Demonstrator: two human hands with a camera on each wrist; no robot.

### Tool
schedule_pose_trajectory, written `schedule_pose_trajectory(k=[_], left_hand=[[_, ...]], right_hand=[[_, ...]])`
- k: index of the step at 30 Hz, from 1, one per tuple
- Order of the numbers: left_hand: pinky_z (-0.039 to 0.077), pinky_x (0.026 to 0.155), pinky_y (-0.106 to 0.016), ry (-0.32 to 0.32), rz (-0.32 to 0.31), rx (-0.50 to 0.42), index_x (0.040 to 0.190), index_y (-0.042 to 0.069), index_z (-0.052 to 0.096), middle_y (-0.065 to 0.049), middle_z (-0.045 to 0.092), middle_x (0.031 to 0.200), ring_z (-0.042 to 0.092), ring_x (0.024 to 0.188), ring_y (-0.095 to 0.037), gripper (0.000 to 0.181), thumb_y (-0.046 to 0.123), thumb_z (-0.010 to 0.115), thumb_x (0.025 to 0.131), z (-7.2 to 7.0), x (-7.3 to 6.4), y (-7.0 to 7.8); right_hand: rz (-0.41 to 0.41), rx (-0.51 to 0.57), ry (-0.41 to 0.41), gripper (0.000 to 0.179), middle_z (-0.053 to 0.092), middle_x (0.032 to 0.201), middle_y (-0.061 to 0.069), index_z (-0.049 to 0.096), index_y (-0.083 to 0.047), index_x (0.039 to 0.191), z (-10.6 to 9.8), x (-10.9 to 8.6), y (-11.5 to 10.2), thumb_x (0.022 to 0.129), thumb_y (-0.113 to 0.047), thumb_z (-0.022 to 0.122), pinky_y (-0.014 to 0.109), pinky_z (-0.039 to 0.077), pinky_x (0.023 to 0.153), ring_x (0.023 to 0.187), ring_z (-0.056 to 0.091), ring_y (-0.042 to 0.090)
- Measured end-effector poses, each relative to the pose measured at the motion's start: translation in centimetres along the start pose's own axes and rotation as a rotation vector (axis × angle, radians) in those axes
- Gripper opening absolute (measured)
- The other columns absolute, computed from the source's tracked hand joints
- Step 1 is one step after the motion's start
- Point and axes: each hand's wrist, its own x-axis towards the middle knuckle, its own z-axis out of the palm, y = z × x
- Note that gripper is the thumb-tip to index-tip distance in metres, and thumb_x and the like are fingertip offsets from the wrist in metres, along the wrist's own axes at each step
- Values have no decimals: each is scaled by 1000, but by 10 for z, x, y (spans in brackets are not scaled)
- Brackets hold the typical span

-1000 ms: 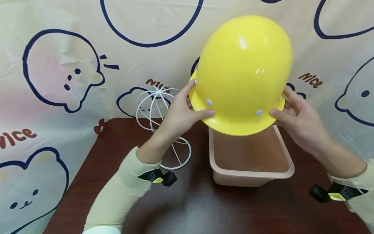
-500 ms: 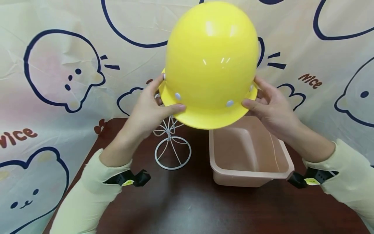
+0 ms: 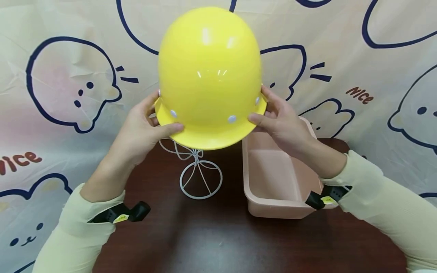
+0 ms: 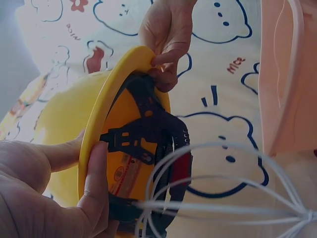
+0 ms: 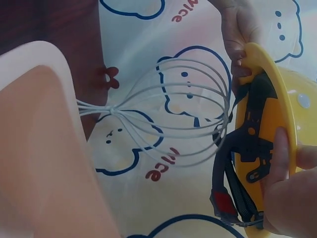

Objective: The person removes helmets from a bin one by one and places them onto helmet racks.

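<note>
A yellow hard hat is held up in the air between both hands, its brim tipped toward me. My left hand pinches the brim at its left side, thumb on top and fingers beneath. On the right side, my right hand grips the brim the same way. Below the hat stands a white wire rack with a ring base; its domed top is mostly hidden by the hat in the head view. In the right wrist view the rack's wire dome is beside the hat's dark inner harness.
A pink plastic bin stands on the dark wooden table, right of the rack and partly under my right forearm. Behind the table hangs a cloth printed with cartoon bears. Each wrist wears a small black camera.
Both hands have carried the hard hat leftward, from above the pink bin to above the wire rack. The rack and the bin have stayed in place.
</note>
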Motion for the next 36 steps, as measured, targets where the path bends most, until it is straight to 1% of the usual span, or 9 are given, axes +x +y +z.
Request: schedule_pose_trajectory(k=[1,6,9,11,17,21,26,30,36], left_hand=[[60,83,-30,3,2,-7,156,14,38,-18,50,136,72,104,-21,81,-9,74,87,-3,-1,0],[60,83,-28,20,2,23,156,18,39,-18,49,137,71,104,-20,81,-6,75,87,-16,-5,-1],[60,83,-27,25,-1,37,156,17,40,-17,51,136,71,104,-19,81,-6,76,87,-22,-8,-4],[60,83,-27,18,4,31,156,15,39,-19,52,135,72,103,-19,80,-5,76,87,-26,-9,-6],[59,83,-26,14,5,71,157,14,37,-17,54,132,73,100,-17,81,-3,76,88,-37,-12,-13],[59,83,-26,-5,-7,71,159,13,33,-17,53,132,73,100,-16,83,-2,76,89,-41,-13,-20],[59,84,-25,-9,-29,75,160,13,30,-16,52,132,72,102,-15,85,-2,75,90,-44,-17,-29],[59,84,-25,-10,-49,74,161,13,28,-17,50,133,72,102,-14,85,-1,75,90,-45,-20,-36],[59,84,-24,-5,-77,133,160,13,28,-15,49,134,71,101,-12,84,2,75,91,-47,-22,-48]], right_hand=[[1,-3,-2,76,45,147,20,25,-18,162,2,2,2,99,6,59,37,58,91,117,67,25],[3,-13,1,75,46,145,20,25,-15,162,12,12,8,98,7,59,39,59,89,115,67,26],[6,-20,-2,75,47,145,19,25,-15,162,18,16,12,98,7,59,40,59,88,115,67,27],[10,-22,-6,75,47,144,19,25,-15,162,20,18,15,98,8,58,40,59,89,115,67,27],[49,-14,4,77,48,143,18,22,-14,163,28,24,24,98,9,57,41,59,89,113,68,24],[69,-8,14,77,48,143,18,22,-14,163,32,25,30,98,11,56,41,58,89,113,68,25],[100,-3,48,81,47,146,17,17,-12,163,36,25,39,98,12,57,41,59,88,114,67,24],[126,-20,59,82,47,146,18,15,-12,164,37,24,46,98,12,57,42,59,87,117,66,29],[179,-30,80,83,47,147,17,14,-13,164,38,22,58,98,11,58,42,59,87,122,62,37]])
